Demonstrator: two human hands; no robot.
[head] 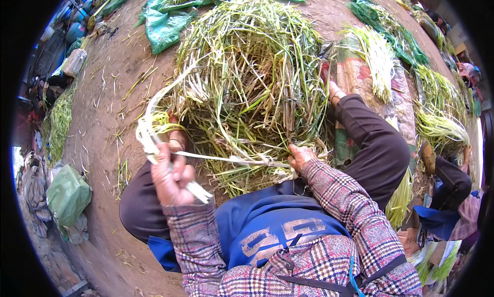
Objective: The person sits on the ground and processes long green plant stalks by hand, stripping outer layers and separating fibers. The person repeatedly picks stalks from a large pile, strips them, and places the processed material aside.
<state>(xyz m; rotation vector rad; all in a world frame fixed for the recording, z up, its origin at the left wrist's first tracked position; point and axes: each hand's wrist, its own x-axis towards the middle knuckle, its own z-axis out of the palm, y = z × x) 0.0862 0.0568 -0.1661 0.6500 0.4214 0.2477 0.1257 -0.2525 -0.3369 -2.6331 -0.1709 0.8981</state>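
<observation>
My left hand (171, 177) is closed around a few long white stalks (146, 129), whose upper ends curve up towards the heap and whose cut ends stick out below my fingers. A thin pale strand (212, 157) stretches from beside that hand across to my right hand (301, 157). At the near edge of the heap, my right hand pinches the strand's other end among the leaves. The large heap of green and dry leafy stalks (251, 61) lies between my bent legs. Yellow-green leaves (164, 123) hang near my left foot.
Right of the heap, a bundle of pale trimmed stalks (376, 65) lies on a woven sack (349, 71). More stalks (399, 200) lie beside my right knee. Green plastic sheeting (166, 31) is behind the heap. A green bag (69, 194) sits at left. Another person (444, 181) sits at right.
</observation>
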